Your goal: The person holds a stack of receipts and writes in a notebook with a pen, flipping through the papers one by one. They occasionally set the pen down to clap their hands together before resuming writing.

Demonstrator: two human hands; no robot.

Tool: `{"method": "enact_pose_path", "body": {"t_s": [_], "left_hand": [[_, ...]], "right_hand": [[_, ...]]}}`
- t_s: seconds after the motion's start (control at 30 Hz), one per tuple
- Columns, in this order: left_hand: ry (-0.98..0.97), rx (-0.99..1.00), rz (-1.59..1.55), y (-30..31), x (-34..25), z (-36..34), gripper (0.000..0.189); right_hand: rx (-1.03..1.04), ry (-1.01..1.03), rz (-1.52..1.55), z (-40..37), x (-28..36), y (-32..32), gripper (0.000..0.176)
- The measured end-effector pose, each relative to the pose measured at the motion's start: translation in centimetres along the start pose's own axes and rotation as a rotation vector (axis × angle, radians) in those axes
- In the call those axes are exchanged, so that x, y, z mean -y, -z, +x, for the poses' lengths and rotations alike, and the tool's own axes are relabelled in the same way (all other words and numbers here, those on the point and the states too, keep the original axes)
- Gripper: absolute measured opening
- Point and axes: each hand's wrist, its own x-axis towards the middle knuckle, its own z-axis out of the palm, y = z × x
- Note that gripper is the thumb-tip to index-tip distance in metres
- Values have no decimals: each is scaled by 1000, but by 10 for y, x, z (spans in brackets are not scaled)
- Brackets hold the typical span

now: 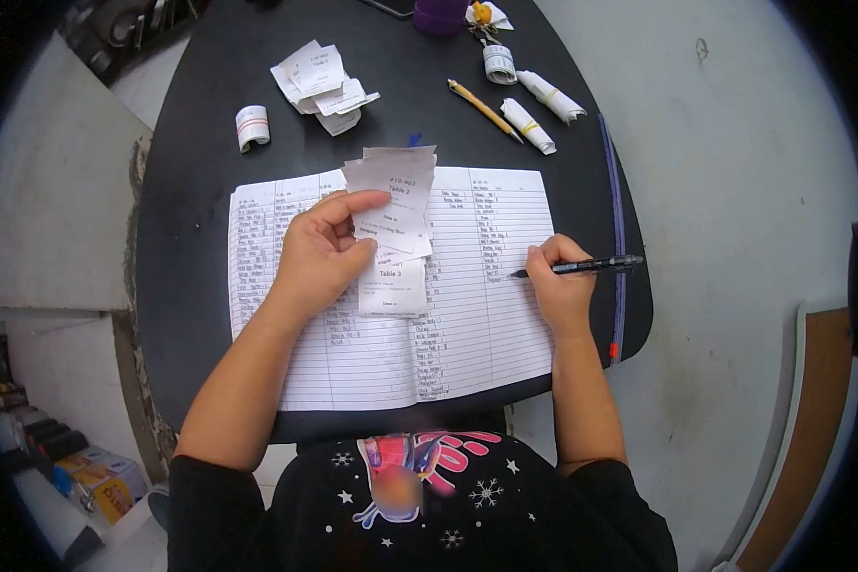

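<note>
Several printed receipts [396, 205] are pinched in my left hand [324, 243], above the middle of an open lined notebook [353, 381]. "Table 2" can be read on the upper slip and "Table 3" on a lower one. My right hand [561, 276] grips a black pen [596, 265], its tip at the right-hand page beside a handwritten column. Both pages carry columns of small handwriting, and the receipts cover part of them near the fold.
Behind the notebook lie a pile of receipts [324, 86], a curled receipt roll [253, 128], a yellow pen [484, 110] and banded paper rolls [528, 126]. A purple container [440, 15] stands at the far edge of the black table [195, 210]. A wall [725, 191] is close on the right.
</note>
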Motion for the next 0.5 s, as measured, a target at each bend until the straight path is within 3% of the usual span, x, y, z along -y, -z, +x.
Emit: {"method": "enact_pose_path", "body": {"t_s": [0.17,0.27,0.37,0.5], "left_hand": [[-18,-7,14,0,2,1,47],[-19,-4,-33,0,2,0,47],[-18,-16,-40,0,-1,0,45],[-36,10,-60,0,2,1,47]], "right_hand": [[11,59,-29,1,-3,2,29],[-23,-234,336,4,-4,9,23],[-99,-67,494,11,12,0,19],[245,171,315,24,63,2,25]]}}
